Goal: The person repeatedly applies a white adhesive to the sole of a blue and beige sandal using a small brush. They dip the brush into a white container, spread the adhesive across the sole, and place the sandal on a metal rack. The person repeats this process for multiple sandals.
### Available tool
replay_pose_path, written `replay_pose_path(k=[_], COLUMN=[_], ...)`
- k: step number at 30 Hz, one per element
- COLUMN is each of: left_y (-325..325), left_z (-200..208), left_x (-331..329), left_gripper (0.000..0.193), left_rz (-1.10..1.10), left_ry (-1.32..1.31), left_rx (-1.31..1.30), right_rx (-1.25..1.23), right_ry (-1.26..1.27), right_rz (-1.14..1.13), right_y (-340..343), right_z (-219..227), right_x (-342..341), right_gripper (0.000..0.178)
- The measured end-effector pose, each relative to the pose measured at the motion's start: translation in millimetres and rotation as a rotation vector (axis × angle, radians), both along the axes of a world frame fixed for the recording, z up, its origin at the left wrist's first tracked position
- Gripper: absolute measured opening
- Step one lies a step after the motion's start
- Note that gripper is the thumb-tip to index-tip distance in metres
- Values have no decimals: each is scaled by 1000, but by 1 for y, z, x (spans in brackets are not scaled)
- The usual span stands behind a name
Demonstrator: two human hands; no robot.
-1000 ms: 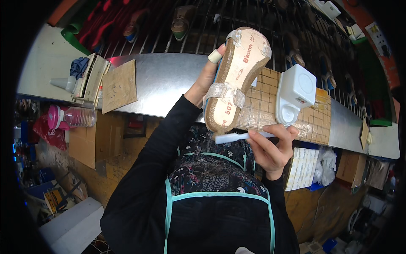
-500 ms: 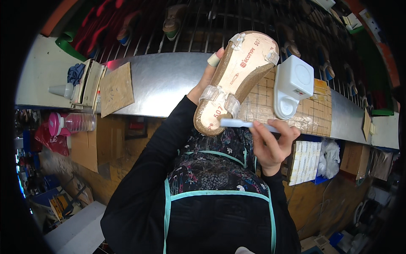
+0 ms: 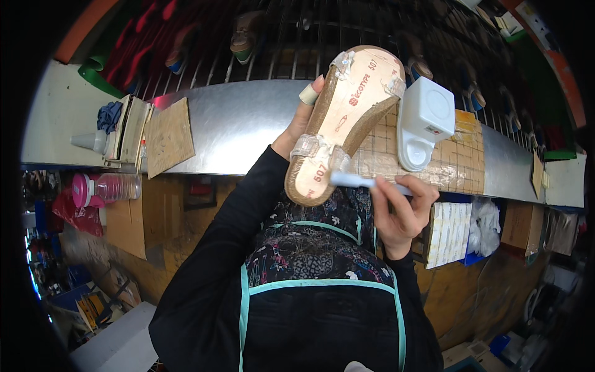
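Observation:
My left hand, a pale wrap round one finger, grips the edge of a brown cork-like sandal footbed. The footbed is tilted upright over the bench edge, its pale, red-printed side facing me. Clear strap ends are folded onto that face near both ends. In my right hand, thumb and fingers pinch a slim whitish brush. Its tip is blurred and lies at the edge of the footbed's narrow end, beside a strap end; whether it touches I cannot tell.
A white pot with a small round cup stands on a taped cardboard sheet at right. Beyond the metal bench run dark rollers carrying several sandals. Left lie a cardboard piece and a grey cone; a pink-lidded bottle is below.
The brush tip has shifted slightly right, from the printed face toward the footbed's edge. The footbed has dipped slightly at its narrow end. Both hands keep their hold.

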State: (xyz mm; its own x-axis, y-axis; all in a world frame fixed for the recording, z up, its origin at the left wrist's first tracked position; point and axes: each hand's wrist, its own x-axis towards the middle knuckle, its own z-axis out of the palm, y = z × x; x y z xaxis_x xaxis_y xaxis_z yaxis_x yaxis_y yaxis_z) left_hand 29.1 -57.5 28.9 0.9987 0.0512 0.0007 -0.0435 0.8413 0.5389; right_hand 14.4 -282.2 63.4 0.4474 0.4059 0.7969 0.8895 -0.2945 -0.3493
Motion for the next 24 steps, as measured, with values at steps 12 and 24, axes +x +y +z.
replay_pose_path(k=[12, 24], left_y=[-12, 7], left_z=[17, 20], left_x=[-16, -24], left_gripper=[75, 71], left_rz=[144, 151], left_ry=[10, 254], left_rx=[516, 662], right_rx=[224, 145], right_ry=[385, 732], right_rz=[-99, 239], right_y=[25, 14], right_z=[4, -23], right_x=[46, 25], right_gripper=[18, 15])
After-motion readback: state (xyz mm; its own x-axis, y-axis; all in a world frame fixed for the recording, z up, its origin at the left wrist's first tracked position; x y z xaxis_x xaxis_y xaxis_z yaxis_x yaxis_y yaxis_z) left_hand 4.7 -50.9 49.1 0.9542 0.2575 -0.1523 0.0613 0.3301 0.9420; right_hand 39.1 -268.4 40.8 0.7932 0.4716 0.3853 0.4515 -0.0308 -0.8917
